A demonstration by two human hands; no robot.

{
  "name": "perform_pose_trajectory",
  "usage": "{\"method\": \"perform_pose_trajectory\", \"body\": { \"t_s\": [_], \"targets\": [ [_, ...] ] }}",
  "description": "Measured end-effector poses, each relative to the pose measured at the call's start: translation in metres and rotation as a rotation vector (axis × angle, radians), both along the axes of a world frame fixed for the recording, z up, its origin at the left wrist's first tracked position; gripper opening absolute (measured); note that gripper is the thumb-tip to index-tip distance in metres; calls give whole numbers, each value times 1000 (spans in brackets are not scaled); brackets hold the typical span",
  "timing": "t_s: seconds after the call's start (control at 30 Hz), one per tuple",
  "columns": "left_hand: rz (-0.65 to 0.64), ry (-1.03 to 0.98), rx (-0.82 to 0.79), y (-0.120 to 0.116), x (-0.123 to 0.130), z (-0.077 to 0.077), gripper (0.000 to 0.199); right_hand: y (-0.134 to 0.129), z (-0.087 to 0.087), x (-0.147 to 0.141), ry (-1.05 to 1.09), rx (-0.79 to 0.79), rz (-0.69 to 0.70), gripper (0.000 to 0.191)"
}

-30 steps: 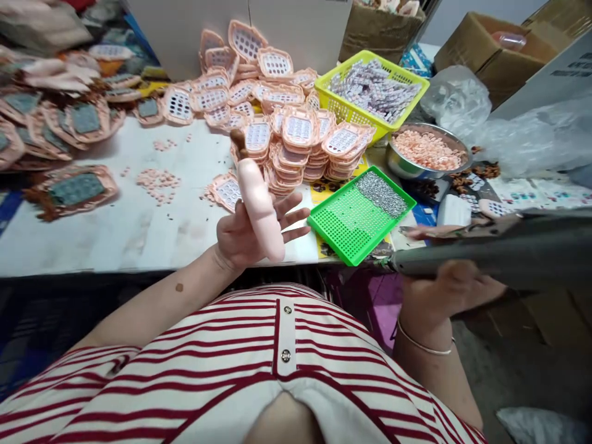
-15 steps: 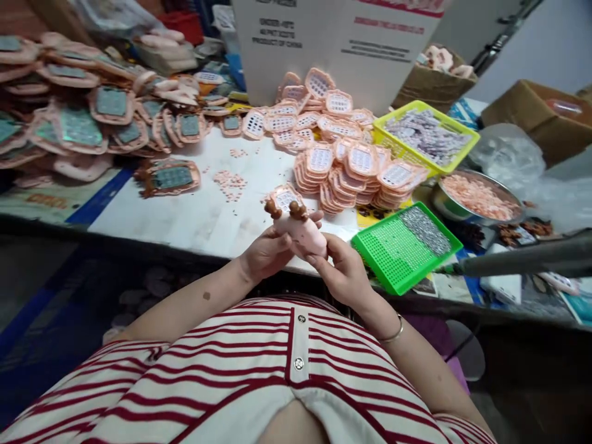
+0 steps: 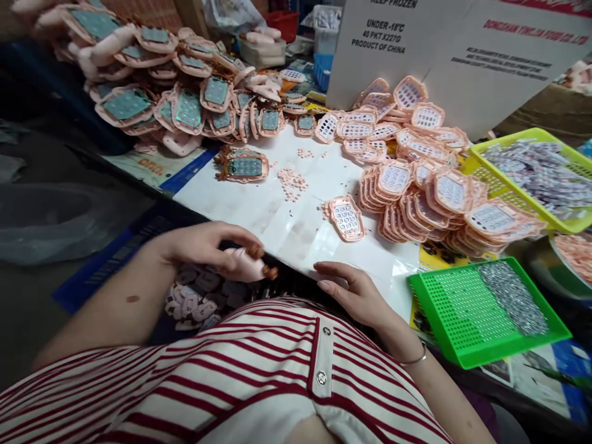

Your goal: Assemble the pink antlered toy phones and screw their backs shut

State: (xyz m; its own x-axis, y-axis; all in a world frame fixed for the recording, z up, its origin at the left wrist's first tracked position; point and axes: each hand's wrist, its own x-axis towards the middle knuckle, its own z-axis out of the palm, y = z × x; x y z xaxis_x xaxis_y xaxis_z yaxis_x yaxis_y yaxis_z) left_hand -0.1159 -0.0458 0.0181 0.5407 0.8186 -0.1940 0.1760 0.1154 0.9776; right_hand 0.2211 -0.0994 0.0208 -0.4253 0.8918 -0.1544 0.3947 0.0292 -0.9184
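My left hand (image 3: 203, 246) is closed around a pale pink plastic toy casing (image 3: 245, 266) with two brown knobs at its end, held low in front of the table edge. The underside of the casing is hidden. My right hand (image 3: 354, 291) is at the table's front edge, fingers stretched and apart, holding nothing. Beyond it lies one pink shell with a white keypad (image 3: 348, 219), face up. To the left on the white table top (image 3: 240, 213) lies a pink and brown shell with a green circuit board (image 3: 245, 165).
Stacked keypad shells (image 3: 393, 185) stand at right, beside a yellow basket (image 3: 518, 197) and a green tray (image 3: 439, 320) of small metal parts. Shells with circuit boards (image 3: 187, 108) are heaped at left. Small pink pieces (image 3: 292, 184) are scattered mid-table. Grey and pale parts (image 3: 194, 306) lie below the edge.
My right hand has let go of the toy casing and opened. My left hand has carried the casing left, off the table edge. The view has turned left.
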Motion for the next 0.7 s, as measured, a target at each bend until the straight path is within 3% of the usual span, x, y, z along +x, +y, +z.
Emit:
{"method": "perform_pose_trajectory", "body": {
  "t_s": [0.07, 0.13, 0.23, 0.33, 0.43, 0.53, 0.6, 0.7],
  "targets": [
    [97, 364, 188, 7, -41, 9, 52, 5, -5, -1, -13, -30, -3, 41],
    [221, 538, 298, 21, -56, 15, 58, 9, -9, -3, -23, -34, -6, 39],
    [354, 828, 516, 55, -38, 12, 69, 11, -10, -5, -49, -30, -3, 37],
    [311, 1145, 677, 95, -8, 1, 80, 8, -9, -4, -63, -41, -6, 35],
    [226, 1233, 746, 128, 4, -5, 82, 5, -9, -2, -49, -59, -14, 34],
    [167, 1261, 770, 144, 3, -2, 76, 7, -10, -2, -35, -74, -47, 34],
    [161, 1259, 784, 140, 2, 4, 77, 10, -11, -3, -17, -98, -76, 34],
    [116, 1182, 841, 115, 12, 15, 84, 16, -12, -7, 58, -169, -142, 38]
  ]
}}
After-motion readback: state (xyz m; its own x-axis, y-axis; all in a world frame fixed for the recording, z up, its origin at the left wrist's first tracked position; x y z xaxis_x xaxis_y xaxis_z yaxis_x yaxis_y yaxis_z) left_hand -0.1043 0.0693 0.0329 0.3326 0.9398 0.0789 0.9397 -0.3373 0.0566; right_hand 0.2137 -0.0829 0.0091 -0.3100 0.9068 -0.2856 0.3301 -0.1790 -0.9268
